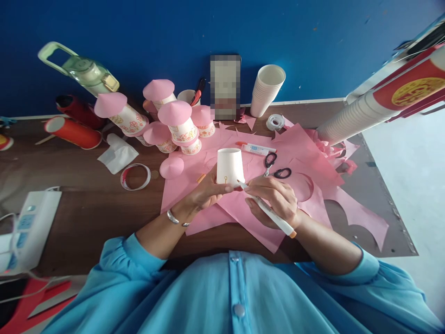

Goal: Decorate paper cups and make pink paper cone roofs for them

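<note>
A white paper cup (pixel 230 164) with a small orange-yellow drawing near its lower edge is held by my left hand (pixel 210 190), thumb along the bottom and fingers behind. My right hand (pixel 274 199) grips a white marker (pixel 273 215) with an orange end, its tip at the lower right of the cup; whether it touches cannot be made out. Just beyond the right hand lie black-handled scissors (pixel 276 167) and another white and orange marker (pixel 257 149). Pink paper (pixel 198 213) spreads beneath both hands.
Several decorated cups with pink cone tops (pixel 174 114) stand at back left, beside a loose pink cone (pixel 172 167). A tape roll (pixel 135 176), red cup (pixel 73 132) and power strip (pixel 36 227) lie left. Stacked white cups (pixel 267 88) and a phone (pixel 225 88) stand against the blue wall.
</note>
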`<control>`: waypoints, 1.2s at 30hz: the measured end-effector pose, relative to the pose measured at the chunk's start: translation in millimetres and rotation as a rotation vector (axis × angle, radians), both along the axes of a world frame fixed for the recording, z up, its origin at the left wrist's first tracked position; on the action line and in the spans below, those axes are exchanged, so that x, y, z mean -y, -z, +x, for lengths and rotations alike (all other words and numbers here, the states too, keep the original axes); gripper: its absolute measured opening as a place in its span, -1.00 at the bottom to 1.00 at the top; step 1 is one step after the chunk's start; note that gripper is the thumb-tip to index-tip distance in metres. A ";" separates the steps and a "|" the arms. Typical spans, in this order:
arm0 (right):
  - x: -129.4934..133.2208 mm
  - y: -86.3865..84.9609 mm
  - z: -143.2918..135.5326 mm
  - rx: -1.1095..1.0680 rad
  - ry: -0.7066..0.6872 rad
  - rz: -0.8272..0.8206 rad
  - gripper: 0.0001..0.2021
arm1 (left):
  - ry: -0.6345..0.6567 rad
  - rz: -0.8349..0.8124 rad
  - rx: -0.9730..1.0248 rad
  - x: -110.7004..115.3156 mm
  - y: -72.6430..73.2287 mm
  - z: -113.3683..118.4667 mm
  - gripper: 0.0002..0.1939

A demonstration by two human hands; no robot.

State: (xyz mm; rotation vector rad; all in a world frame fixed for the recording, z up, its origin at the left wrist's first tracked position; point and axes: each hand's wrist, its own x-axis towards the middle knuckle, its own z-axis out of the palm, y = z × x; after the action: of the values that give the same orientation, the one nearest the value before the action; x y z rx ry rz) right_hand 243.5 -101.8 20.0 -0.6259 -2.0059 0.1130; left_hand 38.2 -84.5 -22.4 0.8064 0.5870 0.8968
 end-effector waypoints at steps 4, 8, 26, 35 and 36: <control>0.5 -0.8 1.3 -0.001 0.008 0.007 -0.72 | -0.021 -0.041 -0.005 -0.9 -1.8 0.0 -0.35; -0.5 -1.4 2.6 -0.001 0.041 0.013 -0.74 | -0.020 -0.075 0.015 -1.5 0.2 -2.4 -0.32; -2.2 -0.4 0.4 0.027 0.008 0.018 -0.63 | 0.015 -0.043 -0.052 -0.3 1.1 -3.9 -0.58; -2.3 0.7 -0.5 0.025 0.015 0.035 -0.72 | 0.035 -0.001 -0.020 -0.7 1.2 -3.5 -0.68; -2.3 0.5 -0.4 0.025 0.013 0.038 -0.74 | 0.037 -0.005 -0.022 -0.5 0.9 -3.6 -0.66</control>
State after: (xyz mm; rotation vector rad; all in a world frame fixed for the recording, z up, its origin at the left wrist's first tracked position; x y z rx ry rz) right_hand 243.1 -99.5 19.4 -0.6186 -2.0236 0.0592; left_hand 34.6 -83.9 -23.3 0.8208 0.5923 0.8533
